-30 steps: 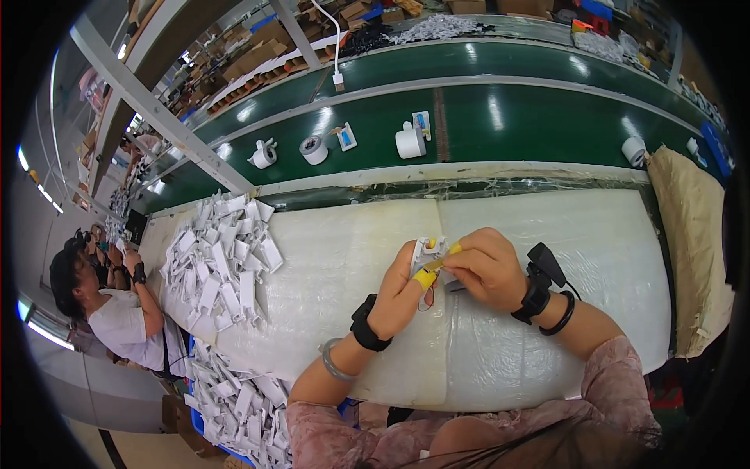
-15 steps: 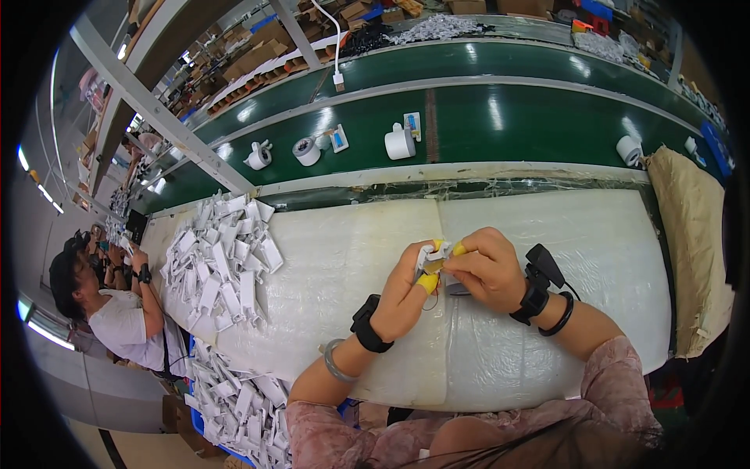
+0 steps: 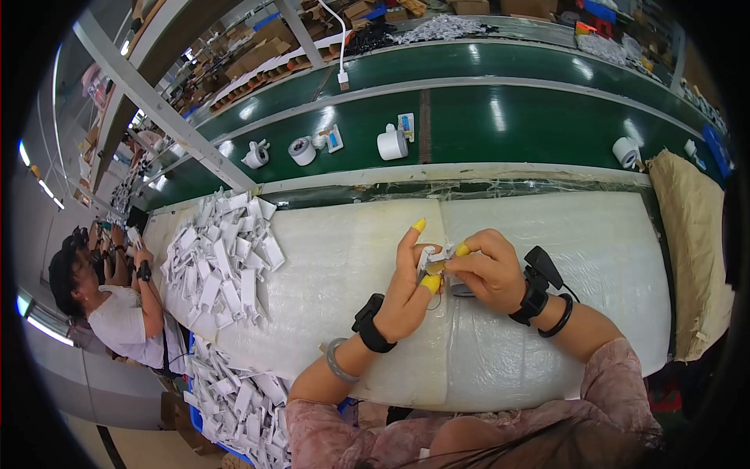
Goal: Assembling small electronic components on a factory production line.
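Over the middle of the padded table, my left hand [image 3: 404,295] holds a small white plastic part [image 3: 429,254] by its thumb and lower fingers. Its index finger points up, off the part. Yellow covers sit on several fingertips of both hands. At the part's right side my right hand [image 3: 494,271] is closed, thumb and fingers pinched together by a small tan piece [image 3: 434,267]. The fingers partly hide this piece, and its kind is unclear. Below the hands, a dark-grey rounded thing [image 3: 463,290] rests on the table, partly covered by my right hand.
A heap of white plastic parts [image 3: 223,254] lies at the table's left, above a blue bin [image 3: 197,422] full of similar parts. Beyond the table runs a green conveyor [image 3: 539,125] carrying white cylindrical units [image 3: 392,144]. Brown cardboard [image 3: 687,250] stands at right; a co-worker [image 3: 129,320] is at left.
My left index finger has lifted off the white plastic part and now points up. The right hand keeps its pinch. White units on the conveyor have shifted slightly left.
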`<state>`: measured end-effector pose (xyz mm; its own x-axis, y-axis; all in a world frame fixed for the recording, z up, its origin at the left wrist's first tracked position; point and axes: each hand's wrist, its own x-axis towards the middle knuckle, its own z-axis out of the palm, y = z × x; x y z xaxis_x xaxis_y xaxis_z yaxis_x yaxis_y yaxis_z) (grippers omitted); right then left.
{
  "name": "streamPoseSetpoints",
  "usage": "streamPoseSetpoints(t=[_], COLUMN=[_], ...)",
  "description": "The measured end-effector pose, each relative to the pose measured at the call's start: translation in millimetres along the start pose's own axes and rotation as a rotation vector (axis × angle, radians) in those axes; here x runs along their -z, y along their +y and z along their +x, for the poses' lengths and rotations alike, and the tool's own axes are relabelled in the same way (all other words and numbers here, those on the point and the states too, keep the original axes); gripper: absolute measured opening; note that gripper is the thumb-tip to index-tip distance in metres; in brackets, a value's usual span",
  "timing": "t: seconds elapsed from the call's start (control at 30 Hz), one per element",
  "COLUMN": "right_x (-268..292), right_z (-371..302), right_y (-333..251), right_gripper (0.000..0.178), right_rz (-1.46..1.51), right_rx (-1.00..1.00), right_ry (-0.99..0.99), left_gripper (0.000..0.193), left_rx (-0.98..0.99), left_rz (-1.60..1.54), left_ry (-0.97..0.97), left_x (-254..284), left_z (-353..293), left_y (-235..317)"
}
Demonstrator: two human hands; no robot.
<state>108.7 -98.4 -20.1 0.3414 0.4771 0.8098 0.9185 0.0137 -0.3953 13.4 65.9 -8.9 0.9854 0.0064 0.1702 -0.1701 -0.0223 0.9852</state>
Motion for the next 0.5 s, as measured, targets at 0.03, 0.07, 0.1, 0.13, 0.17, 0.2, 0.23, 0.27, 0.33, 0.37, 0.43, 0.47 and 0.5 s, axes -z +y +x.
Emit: streamPoseSetpoints(t=[0.03, 0.07, 0.1, 0.13, 0.17, 0.2, 0.23, 0.27, 0.33, 0.37, 0.43, 0.47, 0.5], right_x=[-0.4, -0.9, -1.5, -2.2, -2.6, -3.0, -3.0, -2.8, -2.4, -2.6, -2.9, -2.6, -2.1], right_z=[-0.5, -0.7, -0.9, -0.9, -0.7, -0.3, 0.1, 0.6, 1.3, 1.4, 0.9, 0.5, 0.3], right_y=[0.3, 0.7, 1.2, 1.1, 0.6, -0.1, -0.9, -1.8, -3.6, -4.2, -4.7, -4.5, -4.4], right_gripper=[0.028, 0.028, 0.028, 0.027, 0.027, 0.027, 0.026, 0.026, 0.025, 0.025, 0.024, 0.024, 0.023], right_rz=[-0.001, -0.001, -0.006, -0.010, -0.009, -0.010, -0.012, -0.012, 0.007, 0.007, 0.021, 0.021, 0.022], right_rx=[-0.009, -0.008, -0.013, -0.016, -0.016, -0.019, -0.022, -0.021, -0.039, -0.038, -0.062, -0.062, -0.072], right_ry=[0.006, 0.006, 0.011, 0.015, 0.015, 0.017, 0.019, 0.020, 0.009, 0.009, 0.005, 0.006, 0.005], left_gripper=[0.068, 0.069, 0.069, 0.067, 0.064, 0.064, 0.060, 0.056, 0.053, 0.049, 0.049, 0.049, 0.049], left_rx=[0.007, 0.015, 0.014, -0.002, -0.019, -0.019, -0.009, 0.000, 0.004, 0.007, 0.018, 0.029, 0.029], left_rz=[0.000, -0.001, -0.001, -0.013, -0.024, -0.024, -0.010, 0.004, 0.002, 0.000, -0.022, -0.044, -0.043], left_ry=[-0.002, -0.004, -0.005, 0.010, 0.025, 0.025, 0.007, -0.012, -0.034, -0.056, -0.051, -0.045, -0.046], left_x=[0.2, 0.3, -0.4, -1.5, -2.0, -1.4, -0.2, 1.2, 4.8, 5.8, 5.8, 5.7, 5.8], left_z=[0.3, 0.5, 0.6, 0.2, -0.2, -0.6, -0.9, -1.2, -1.6, -2.0, -3.2, -3.3, -2.9], left_y=[0.3, 0.4, 0.0, -0.6, -1.2, -1.7, -2.2, -2.9, -6.5, -7.4, -7.7, -8.1, -8.5])
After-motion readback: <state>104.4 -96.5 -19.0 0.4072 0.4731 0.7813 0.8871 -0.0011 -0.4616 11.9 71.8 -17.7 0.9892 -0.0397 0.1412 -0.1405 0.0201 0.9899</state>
